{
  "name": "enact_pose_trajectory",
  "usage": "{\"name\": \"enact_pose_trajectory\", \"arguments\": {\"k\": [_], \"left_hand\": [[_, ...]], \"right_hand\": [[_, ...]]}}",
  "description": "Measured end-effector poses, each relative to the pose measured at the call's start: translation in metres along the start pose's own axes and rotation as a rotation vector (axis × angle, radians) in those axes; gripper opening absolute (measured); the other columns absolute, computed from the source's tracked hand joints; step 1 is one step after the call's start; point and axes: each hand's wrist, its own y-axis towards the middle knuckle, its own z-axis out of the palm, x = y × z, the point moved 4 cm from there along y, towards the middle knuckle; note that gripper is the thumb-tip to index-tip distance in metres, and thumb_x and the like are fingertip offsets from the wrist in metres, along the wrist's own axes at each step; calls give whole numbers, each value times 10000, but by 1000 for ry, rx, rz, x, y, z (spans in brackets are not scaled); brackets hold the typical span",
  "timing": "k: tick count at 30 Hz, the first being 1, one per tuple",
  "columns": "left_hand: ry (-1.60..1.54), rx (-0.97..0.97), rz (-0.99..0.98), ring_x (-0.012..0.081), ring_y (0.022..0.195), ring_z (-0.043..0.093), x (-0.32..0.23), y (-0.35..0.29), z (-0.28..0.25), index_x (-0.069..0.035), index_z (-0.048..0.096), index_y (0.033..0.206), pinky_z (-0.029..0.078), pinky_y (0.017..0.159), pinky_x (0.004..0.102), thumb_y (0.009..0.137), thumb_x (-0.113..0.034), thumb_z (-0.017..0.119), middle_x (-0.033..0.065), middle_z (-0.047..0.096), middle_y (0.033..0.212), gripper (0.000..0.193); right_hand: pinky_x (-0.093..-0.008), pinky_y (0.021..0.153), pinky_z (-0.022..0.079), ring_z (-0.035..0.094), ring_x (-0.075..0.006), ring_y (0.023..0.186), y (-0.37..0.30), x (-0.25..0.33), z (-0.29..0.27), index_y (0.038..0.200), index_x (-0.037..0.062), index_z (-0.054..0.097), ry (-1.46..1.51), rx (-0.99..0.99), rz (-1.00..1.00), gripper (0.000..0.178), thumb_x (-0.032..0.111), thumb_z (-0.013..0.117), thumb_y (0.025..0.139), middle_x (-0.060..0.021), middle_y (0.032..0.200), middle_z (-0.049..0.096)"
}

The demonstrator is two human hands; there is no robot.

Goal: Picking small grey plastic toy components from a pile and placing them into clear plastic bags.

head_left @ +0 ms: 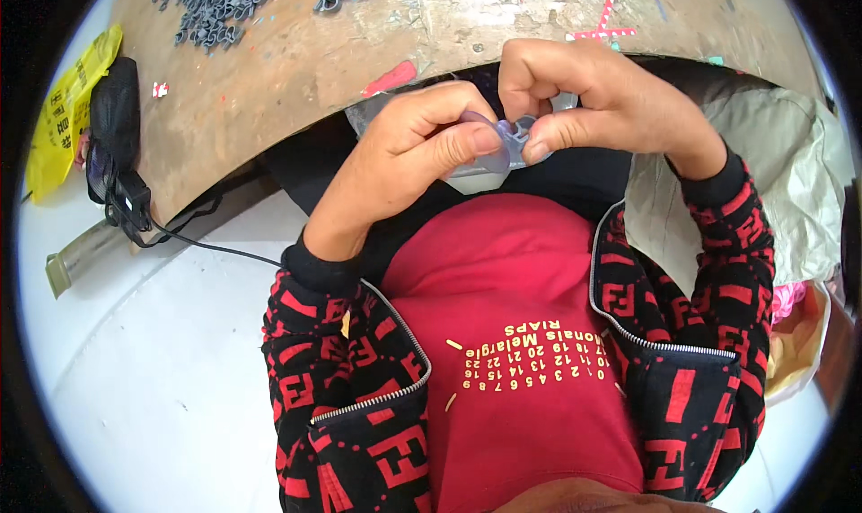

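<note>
My left hand (pixel 415 147) pinches a translucent, bluish suction cup (pixel 494 161) between thumb and fingers. Against the cup's neck, my right hand (pixel 597 100) grips a small grey curved plastic piece (pixel 523 127) with its thumb and bent fingers. The two parts touch, but the fingers cover much of them, and I cannot tell whether they are joined. Both hands are close together over my lap, at the near edge of the table. Under them a clear plastic bag or tray (pixel 476 184) shows in part.
A pile of grey curved plastic pieces (pixel 220 10) lies on the worn wooden table (pixel 296 73). Dotted red strips (pixel 603 34) and a red scrap (pixel 391 78) are also there. At left hang a yellow bag (pixel 72 114) and a black pouch (pixel 115 118) with a cable; beige cloth (pixel 763 172) drapes at right.
</note>
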Motion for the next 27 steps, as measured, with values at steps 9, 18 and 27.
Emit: {"name": "enact_pose_trajectory", "arguments": {"k": [9,18,27], "left_hand": [[1093,86,546,152,585,485,-42,0,9,-28,570,844,375,516,271,846,-174,586,59,491,683,147],[-48,-67,-26,35,590,461,-4,-4,-7,-18,590,863,347,492,177,901,-218,553,-12,535,687,206],[796,-234,560,241,597,492,-35,0,-5,-38,595,824,375,516,291,809,-137,594,84,515,649,100]], "right_hand": [[-247,569,431,567,-117,636,1,1,2,873,31,494,-125,75,-55,219,146,662,791,-23,704,555],[-197,616,437,552,-67,734,2,-13,8,922,-1,526,177,-109,-30,187,137,622,840,-24,815,530],[-195,515,448,563,-81,625,-3,-31,31,924,20,498,729,-352,-16,187,159,606,860,-66,796,595]]}}
